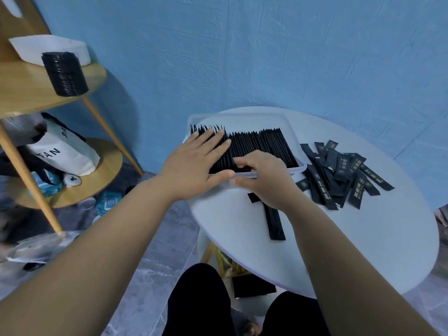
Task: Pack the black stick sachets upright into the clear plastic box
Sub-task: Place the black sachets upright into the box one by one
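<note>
A clear plastic box (294, 132) stands on the round white table (378, 229), filled with a tight row of upright black stick sachets (264, 146). My left hand (194, 163) lies flat with straight fingers on the left part of that row, thumb at the box's near rim. My right hand (263, 175) is at the near rim with curled fingers reaching into the row; what they pinch is hidden. A loose sachet (275, 223) lies on the table under my right wrist. A pile of loose sachets (339, 175) lies right of the box.
A wooden tiered shelf (48, 93) stands at the left with a black stack (65, 73), a white container and a white bag (65, 154). A blue wall is behind the table. My knees are at the bottom, with items under the table.
</note>
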### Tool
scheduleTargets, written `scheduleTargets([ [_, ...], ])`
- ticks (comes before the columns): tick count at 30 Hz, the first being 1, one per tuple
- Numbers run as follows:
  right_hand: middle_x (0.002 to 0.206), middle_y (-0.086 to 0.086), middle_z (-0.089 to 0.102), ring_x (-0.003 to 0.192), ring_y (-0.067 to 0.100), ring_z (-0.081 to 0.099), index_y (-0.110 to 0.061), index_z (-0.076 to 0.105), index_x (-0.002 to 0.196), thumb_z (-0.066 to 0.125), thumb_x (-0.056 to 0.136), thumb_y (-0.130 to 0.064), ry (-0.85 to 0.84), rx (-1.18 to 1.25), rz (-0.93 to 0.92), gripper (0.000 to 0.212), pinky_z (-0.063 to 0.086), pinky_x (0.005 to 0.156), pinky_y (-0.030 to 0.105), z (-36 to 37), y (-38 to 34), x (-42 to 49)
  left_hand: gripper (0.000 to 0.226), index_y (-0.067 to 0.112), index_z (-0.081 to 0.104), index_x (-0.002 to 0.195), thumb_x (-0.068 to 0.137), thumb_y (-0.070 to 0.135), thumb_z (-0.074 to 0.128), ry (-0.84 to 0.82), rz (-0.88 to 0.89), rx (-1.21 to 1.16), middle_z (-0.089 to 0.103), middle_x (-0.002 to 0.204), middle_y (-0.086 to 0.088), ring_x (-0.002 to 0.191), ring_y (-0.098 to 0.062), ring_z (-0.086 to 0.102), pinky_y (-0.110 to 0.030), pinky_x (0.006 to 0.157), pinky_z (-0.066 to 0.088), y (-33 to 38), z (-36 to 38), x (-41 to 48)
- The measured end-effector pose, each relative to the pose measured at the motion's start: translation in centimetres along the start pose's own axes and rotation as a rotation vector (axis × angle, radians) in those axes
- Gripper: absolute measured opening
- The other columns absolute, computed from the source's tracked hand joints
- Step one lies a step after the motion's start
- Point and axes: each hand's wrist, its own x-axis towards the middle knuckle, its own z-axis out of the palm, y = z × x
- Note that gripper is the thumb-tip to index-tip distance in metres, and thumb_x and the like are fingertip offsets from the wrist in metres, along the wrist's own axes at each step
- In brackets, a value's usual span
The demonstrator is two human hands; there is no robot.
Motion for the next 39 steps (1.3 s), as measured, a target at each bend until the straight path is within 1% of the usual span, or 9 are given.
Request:
scheduleTargets([
  [2, 0.123, -0.011, 0.057, 0.115, 0.01, 0.048, -0.03, 0.059, 0.123, 0.064, 0.083, -0.043, -0.011, -0.091, 0.038, 0.042, 0.025, 0.095, 0.027, -0.2, 0.2, 0.5, 0.099, 0.031, 0.013, 0.15, 0.069, 0.082, -0.009, -0.043, -0.017, -0.014, 0.008, 0.159, 0.0, 0.147, -0.018, 0.005, -0.031, 0.117, -0.002, -0.2, -0.1, 0.4],
  [6, 0.119, -0.013, 0.057, 0.111, 0.01, 0.05, -0.033, 0.059, 0.119, 0.06, 0.086, -0.047, -0.09, -0.126, 0.059, 0.036, 0.023, 0.087, 0.028, -0.7, 0.2, 1.8, 0.081, 0.039, 0.015, 0.148, 0.078, 0.078, 0.013, -0.127, -0.07, -0.082, 0.008, 0.159, 0.005, 0.147, -0.015, 0.005, -0.03, 0.118, 0.005, -0.6, -0.3, 1.0],
  [12, 0.12, -0.013, 0.056, 0.112, 0.009, 0.05, -0.034, 0.057, 0.122, 0.057, 0.088, -0.046, -0.107, -0.141, 0.04, 0.036, 0.02, 0.083, 0.027, -0.9, 0.6, 2.1, 0.095, 0.033, 0.014, 0.15, 0.069, 0.083, 0.016, -0.182, -0.079, -0.096, 0.003, 0.16, 0.003, 0.147, -0.014, -0.001, -0.031, 0.119, -0.001, -0.2, -0.7, 1.3],
  [16, 0.12, -0.011, 0.056, 0.112, 0.009, 0.05, -0.032, 0.057, 0.123, 0.056, 0.088, -0.047, -0.123, -0.118, 0.031, 0.038, 0.023, 0.087, 0.028, -1.1, 0.6, 2.1, 0.078, 0.026, 0.018, 0.15, 0.087, 0.07, 0.028, -0.1, -0.059, -0.096, 0.008, 0.159, 0.002, 0.147, -0.014, 0.003, -0.031, 0.118, 0.001, -0.4, 0.1, 1.3],
  [23, 0.117, -0.009, 0.06, 0.113, 0.011, 0.052, -0.032, 0.06, 0.122, 0.058, 0.089, -0.037, -0.093, -0.084, -0.004, 0.033, 0.031, 0.1, 0.039, -1.1, 0.8, 1.6, 0.099, 0.026, 0.026, 0.148, 0.066, 0.077, 0.004, -0.04, -0.058, -0.104, 0.018, 0.158, 0.003, 0.146, -0.015, 0.014, -0.028, 0.115, 0.008, -0.4, 0.5, 1.1],
  [26, 0.12, -0.006, 0.058, 0.117, 0.012, 0.048, -0.024, 0.062, 0.12, 0.061, 0.089, -0.025, 0.02, 0.032, -0.02, 0.031, 0.036, 0.102, 0.031, -1.7, 1.0, 0.4, 0.1, 0.028, 0.026, 0.148, 0.064, 0.077, 0.002, -0.037, -0.063, -0.098, 0.017, 0.158, 0.005, 0.146, -0.013, 0.013, -0.027, 0.115, 0.007, -0.4, 0.5, 1.2],
  [31, 0.129, -0.007, 0.049, 0.117, 0.004, 0.044, -0.024, 0.06, 0.122, 0.062, 0.089, -0.021, 0.196, 0.03, 0.119, 0.033, 0.03, 0.089, 0.001, -4.1, 2.5, -5.5, 0.1, 0.029, 0.026, 0.148, 0.064, 0.078, 0.004, -0.032, -0.069, -0.11, 0.016, 0.158, 0.006, 0.145, -0.013, 0.012, -0.026, 0.114, 0.006, -0.3, 0.4, 1.2],
  [35, 0.152, -0.004, 0.024, 0.142, 0.013, 0.011, -0.026, 0.035, 0.142, 0.047, 0.09, -0.047, -0.005, -0.142, 0.481, 0.058, 0.016, 0.114, 0.031, -4.5, 4.7, -12.2, 0.103, 0.025, 0.031, 0.147, 0.062, 0.078, 0.006, -0.017, -0.055, -0.136, 0.021, 0.157, 0.002, 0.145, -0.017, 0.016, -0.029, 0.115, 0.009, -0.4, 0.4, 1.3],
  [39, 0.159, -0.004, -0.001, 0.145, 0.012, -0.007, -0.026, 0.013, 0.149, 0.034, 0.093, -0.052, -0.175, -0.189, 0.589, 0.065, -0.003, 0.117, 0.031, -2.9, 5.3, -15.2, 0.098, 0.027, 0.031, 0.147, 0.066, 0.08, 0.015, -0.024, -0.066, -0.127, 0.021, 0.157, 0.003, 0.145, -0.016, 0.016, -0.03, 0.115, 0.009, -0.4, 0.5, 1.3],
])
